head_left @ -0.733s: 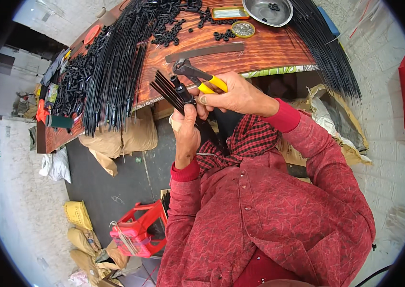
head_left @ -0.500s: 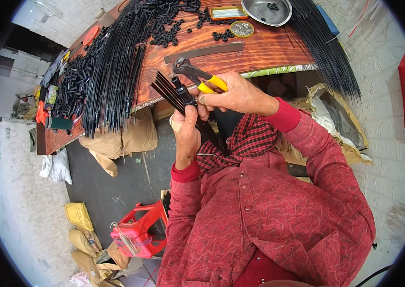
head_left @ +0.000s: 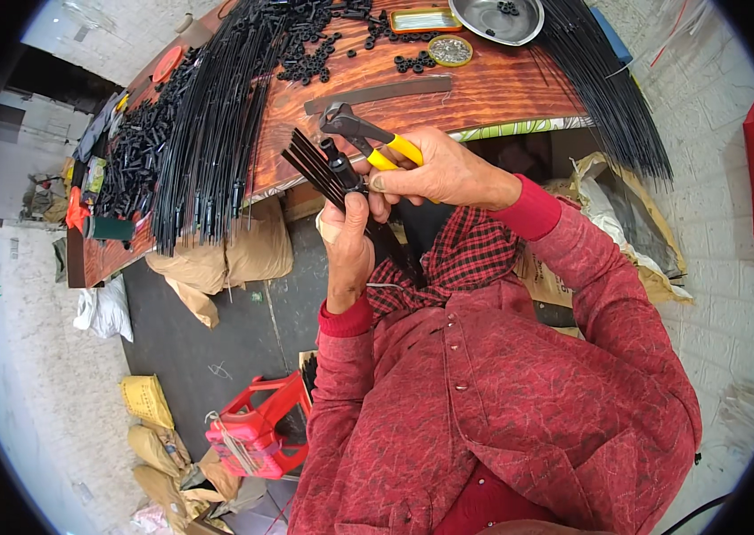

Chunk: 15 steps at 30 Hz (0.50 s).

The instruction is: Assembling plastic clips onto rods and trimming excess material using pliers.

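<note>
My left hand (head_left: 348,239) is closed around a bundle of thin black rods (head_left: 309,168), their ends fanning up and to the left. A black tubular fitting (head_left: 338,162) stands among the rods, just above the left thumb. In my right hand (head_left: 455,174) are end-cutting pincers (head_left: 361,134) with yellow grips, held by the handles. Their dark jaws point left, close above the fitting; whether they touch it I cannot tell. Right thumb and fingertips meet at the fitting's lower part, beside the left hand. The rods' lower ends run down toward my lap.
On the wooden table (head_left: 493,94) lie long black rods (head_left: 217,134), small black rings (head_left: 306,64), a flat metal strip (head_left: 380,94), a round tin of small metal bits (head_left: 450,52) and a steel bowl (head_left: 506,13). A red stool (head_left: 257,428) stands lower left; an opened sack (head_left: 626,214) sits right.
The fitting has shifted slightly in my fingers and shows a broader top. Both hands and the pincers stay almost in place.
</note>
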{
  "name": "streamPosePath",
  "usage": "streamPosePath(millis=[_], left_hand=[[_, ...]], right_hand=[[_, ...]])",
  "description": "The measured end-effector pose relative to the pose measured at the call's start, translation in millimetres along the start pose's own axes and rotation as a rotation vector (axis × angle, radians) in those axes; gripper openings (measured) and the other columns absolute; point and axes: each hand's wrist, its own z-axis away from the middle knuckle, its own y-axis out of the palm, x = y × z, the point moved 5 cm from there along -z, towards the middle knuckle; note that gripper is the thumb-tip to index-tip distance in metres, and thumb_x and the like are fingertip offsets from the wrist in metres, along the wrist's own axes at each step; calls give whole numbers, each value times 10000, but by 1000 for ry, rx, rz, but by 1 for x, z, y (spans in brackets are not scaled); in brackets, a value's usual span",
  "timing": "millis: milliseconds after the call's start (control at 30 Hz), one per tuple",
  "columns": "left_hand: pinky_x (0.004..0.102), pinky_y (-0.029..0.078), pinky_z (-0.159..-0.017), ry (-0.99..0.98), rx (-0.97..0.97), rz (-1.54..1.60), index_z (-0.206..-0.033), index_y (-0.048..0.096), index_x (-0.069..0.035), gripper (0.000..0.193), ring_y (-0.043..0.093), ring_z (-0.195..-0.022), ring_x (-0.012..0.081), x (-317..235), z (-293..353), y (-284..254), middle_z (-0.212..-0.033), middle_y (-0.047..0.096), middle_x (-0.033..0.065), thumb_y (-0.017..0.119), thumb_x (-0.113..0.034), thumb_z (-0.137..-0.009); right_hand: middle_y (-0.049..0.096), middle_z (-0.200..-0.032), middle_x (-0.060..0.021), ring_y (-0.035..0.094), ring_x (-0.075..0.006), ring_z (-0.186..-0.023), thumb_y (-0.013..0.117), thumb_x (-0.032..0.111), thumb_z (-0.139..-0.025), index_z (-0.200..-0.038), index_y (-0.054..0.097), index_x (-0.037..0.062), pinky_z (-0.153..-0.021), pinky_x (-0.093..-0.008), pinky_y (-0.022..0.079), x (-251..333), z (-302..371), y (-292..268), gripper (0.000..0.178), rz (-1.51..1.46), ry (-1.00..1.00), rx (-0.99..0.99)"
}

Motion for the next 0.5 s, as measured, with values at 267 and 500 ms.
streamPosePath(millis=[267, 500], left_hand=[[250, 397, -658, 3, 8, 21, -1258, 542, 9, 421, 504, -725, 99, 1, -1, 0, -823, 577, 24, 571, -315, -990], [251, 384, -649, 14, 0, 18, -1256, 541, 6, 408, 478, -708, 97, -1, -1, 3, -812, 561, 18, 570, -304, -992]], right_hand=[[605, -719, 4, 483, -41, -559, 640, 192, -874, -1032, 629, -16, -506, -200, 368, -1, 1, -2, 261, -20, 5, -11], [612, -725, 2, 490, -45, -564, 638, 188, -870, -1038, 634, -11, -511, -204, 382, 2, 0, -3, 261, 31, 9, -9]])
